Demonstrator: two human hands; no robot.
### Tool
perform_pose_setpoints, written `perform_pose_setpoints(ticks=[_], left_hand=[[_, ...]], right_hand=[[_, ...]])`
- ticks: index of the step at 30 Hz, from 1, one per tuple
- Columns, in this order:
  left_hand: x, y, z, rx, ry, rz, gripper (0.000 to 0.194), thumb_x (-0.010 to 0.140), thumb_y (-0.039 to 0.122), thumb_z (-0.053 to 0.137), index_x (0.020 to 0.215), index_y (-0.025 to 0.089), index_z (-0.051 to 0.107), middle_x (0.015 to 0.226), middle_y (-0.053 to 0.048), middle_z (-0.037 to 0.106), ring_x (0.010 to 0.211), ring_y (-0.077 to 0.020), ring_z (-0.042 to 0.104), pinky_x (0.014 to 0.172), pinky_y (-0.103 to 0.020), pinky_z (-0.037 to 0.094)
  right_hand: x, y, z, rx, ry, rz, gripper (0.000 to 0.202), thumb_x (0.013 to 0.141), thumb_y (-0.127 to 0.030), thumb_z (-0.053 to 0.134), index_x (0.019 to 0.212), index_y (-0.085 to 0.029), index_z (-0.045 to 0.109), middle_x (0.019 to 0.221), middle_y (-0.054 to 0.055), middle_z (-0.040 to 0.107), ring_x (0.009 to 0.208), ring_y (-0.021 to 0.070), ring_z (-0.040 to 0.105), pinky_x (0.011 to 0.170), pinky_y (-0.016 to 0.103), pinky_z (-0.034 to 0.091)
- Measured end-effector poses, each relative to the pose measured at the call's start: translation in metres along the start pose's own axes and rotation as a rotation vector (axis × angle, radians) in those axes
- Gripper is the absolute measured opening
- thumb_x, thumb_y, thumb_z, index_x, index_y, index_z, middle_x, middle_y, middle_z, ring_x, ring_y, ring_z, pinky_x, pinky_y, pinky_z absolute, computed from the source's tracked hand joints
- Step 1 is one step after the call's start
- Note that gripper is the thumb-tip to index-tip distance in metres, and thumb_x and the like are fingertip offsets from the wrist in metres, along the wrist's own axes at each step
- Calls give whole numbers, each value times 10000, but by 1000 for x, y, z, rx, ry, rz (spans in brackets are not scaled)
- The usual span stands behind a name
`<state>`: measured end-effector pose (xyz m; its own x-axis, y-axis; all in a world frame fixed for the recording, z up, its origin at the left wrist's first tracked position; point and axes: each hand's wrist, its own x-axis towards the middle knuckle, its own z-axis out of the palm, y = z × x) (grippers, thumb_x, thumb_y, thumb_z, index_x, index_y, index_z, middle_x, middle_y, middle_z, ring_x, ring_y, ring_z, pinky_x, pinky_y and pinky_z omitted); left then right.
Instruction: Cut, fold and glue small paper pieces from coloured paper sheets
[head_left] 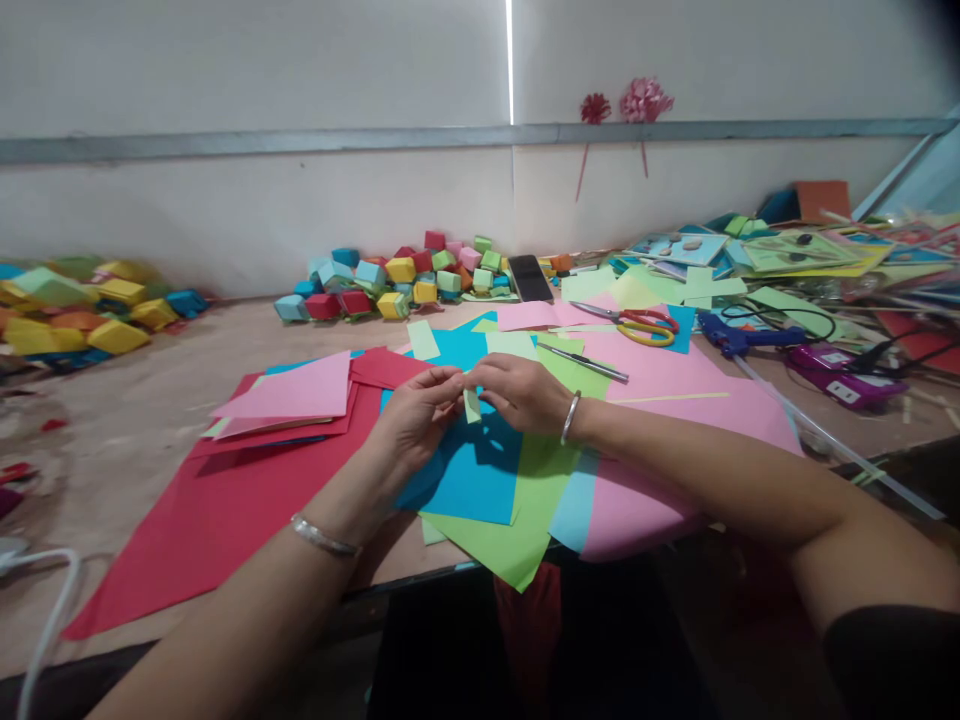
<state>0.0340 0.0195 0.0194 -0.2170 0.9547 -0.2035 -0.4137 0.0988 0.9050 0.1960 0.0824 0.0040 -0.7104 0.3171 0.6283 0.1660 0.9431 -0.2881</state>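
a white wall point(255, 60) backs everything, and below it runs one brown worktop point(150, 420), crowded along its far side. coloured paper covers the near part: a big red sheet point(240, 540) on the left, pink paper point(697, 370) on the right, and a green sheet point(551, 470) between them, partly under a blue sheet point(457, 490). two heaps of folded paper blocks sit toward the wall, a left heap point(120, 335) and a middle heap point(401, 270), too tangled to count surely. two forearms cross the near edge and hide some of the paper. the left hand point(420, 420) and right hand point(517, 385) come together over the blue sheet. one blue glue gun point(757, 338) lies at the right, touching or just beside a purple box point(840, 378) whose white labels are too small to read. one dark phone point(530, 278) lies by the middle heap, and one pair of scissors point(619, 316) with red and yellow handles rests on paper. two paper flowers, one red point(595, 108) and one pink point(646, 100), are on the wall. one slim metal tool point(583, 362) lies just beyond the right hand. smallest is one pale green strip point(472, 406), above the blue sheet, the grip of both hands pinched on it by the fingertips, its upper end covered
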Motion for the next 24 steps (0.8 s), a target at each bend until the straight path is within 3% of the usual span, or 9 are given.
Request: perform_pose_setpoints(ticks=[4, 7, 12, 18, 24], left_hand=[[0, 1, 1, -55, 4, -27, 160, 654, -6, 761, 649, 125, 669, 568, 14, 606, 508, -63, 548, 482, -143, 487], [1, 1, 1, -79, 12, -53, 171, 666, -17, 746, 641, 137, 677, 598, 1, 630, 533, -77, 571, 491, -159, 519], [1, -1, -1, -21, -17, -53, 140, 644, 21, 787, 678, 129, 704, 667, -20, 671, 582, -82, 600, 548, -171, 537], [-2, 0, 1, 50, 9, -36, 169, 581, 42, 835, 662, 119, 709, 646, -24, 674, 598, -90, 617, 583, -183, 528], [-4, 1, 0, 88, -58, 49, 251, 487, 129, 900, 668, 130, 726, 633, -27, 689, 576, -103, 621, 590, -216, 530]], right_hand=[[0, -1, 4, 28, 58, 23, 151, 906, -138, 475, 945, -191, 611, 946, 65, 627, 866, 178, 577, 766, 298, 487], [1, -5, 5, 161, 151, 155, 110, 910, -230, 538, 817, -189, 583, 869, 47, 614, 787, 154, 557, 729, 280, 476], [2, -7, 7, 390, 206, 386, 134, 837, -282, 607, 760, -194, 542, 729, -5, 569, 683, 129, 514, 657, 264, 442], [2, -4, 9, 577, 213, 427, 151, 761, -299, 630, 770, -199, 517, 706, -25, 563, 648, 122, 532, 630, 263, 446], [4, -8, 7, 636, 226, 473, 197, 717, -315, 657, 756, -199, 502, 677, -45, 520, 625, 111, 497, 582, 253, 420]])
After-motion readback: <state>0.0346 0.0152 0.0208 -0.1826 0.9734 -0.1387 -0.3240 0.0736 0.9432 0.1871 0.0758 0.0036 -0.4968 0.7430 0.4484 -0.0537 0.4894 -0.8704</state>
